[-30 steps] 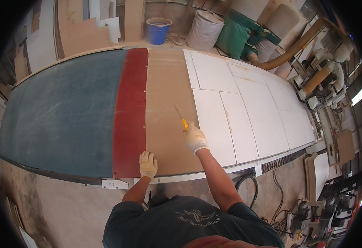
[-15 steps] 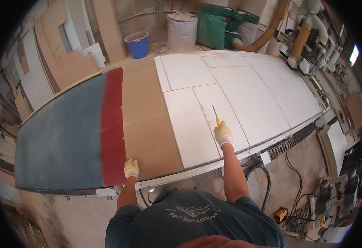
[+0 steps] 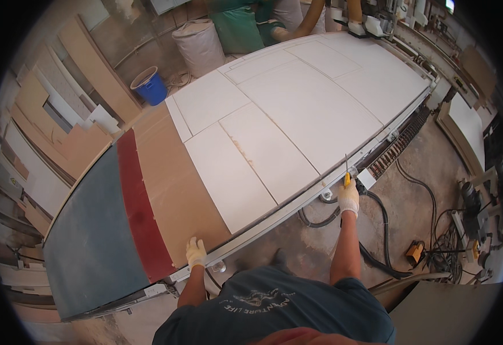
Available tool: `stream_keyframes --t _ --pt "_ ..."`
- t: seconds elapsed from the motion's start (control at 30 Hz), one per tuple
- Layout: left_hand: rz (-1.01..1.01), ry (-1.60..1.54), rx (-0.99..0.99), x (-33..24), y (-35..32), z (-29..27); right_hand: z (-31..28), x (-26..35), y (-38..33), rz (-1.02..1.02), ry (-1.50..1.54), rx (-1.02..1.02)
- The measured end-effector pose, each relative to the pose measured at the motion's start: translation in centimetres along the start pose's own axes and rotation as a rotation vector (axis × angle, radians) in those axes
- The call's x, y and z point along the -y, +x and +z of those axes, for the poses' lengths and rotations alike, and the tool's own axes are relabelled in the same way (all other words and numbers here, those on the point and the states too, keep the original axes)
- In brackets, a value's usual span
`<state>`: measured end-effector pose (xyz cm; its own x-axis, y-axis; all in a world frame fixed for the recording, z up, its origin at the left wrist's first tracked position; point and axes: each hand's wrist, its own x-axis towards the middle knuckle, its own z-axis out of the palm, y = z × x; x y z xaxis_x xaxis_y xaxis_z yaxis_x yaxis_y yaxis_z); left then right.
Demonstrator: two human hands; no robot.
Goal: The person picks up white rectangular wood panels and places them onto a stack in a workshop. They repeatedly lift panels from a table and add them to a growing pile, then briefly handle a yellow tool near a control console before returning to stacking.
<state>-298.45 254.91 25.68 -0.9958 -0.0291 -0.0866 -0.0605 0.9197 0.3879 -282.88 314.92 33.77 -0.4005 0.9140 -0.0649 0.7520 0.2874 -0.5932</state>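
My right hand point(image 3: 349, 198), in a pale knitted glove, is closed around a yellow-handled tool point(image 3: 347, 177) with a thin, straight metal shaft. The shaft points away from me, at the near edge of a long table; whether it is a screwdriver or a blade is too small to tell. My left hand point(image 3: 196, 253), gloved alike, rests with its fingers out on the near end of a brown board point(image 3: 171, 167). To the right of that board lies a large white sheet point(image 3: 315, 109), cut by thin lines into several rectangular panels. Brown dust marks one cut line.
Left of the brown board are a red strip point(image 3: 141, 213) and a blue-grey surface point(image 3: 93, 230). A metal rail point(image 3: 297, 213) runs along the near edge. Black cables point(image 3: 385, 230) lie on the floor at right. A blue bucket point(image 3: 151, 91) and sacks point(image 3: 200, 49) stand behind.
My right hand has drawn back with the tool from over the white panels to the table's near edge. The view has turned, and my left hand now rests on the brown board.
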Motion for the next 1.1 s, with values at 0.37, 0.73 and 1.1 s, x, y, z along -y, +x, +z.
stream_keyframes --t 0.37,0.73,1.1 --pt "-0.203 -0.892 0.076 5.2 -0.9 0.6 2.2 -10.4 -18.4 0.185 0.318 0.626" --pt "-0.446 -1.356 0.354 9.0 -8.0 -4.1 4.5 0.2 -36.1 -0.602 -0.133 1.221" --pt "-0.397 -0.761 0.401 25.1 -23.8 0.7 4.4 1.6 -28.6 -0.183 0.049 1.01"
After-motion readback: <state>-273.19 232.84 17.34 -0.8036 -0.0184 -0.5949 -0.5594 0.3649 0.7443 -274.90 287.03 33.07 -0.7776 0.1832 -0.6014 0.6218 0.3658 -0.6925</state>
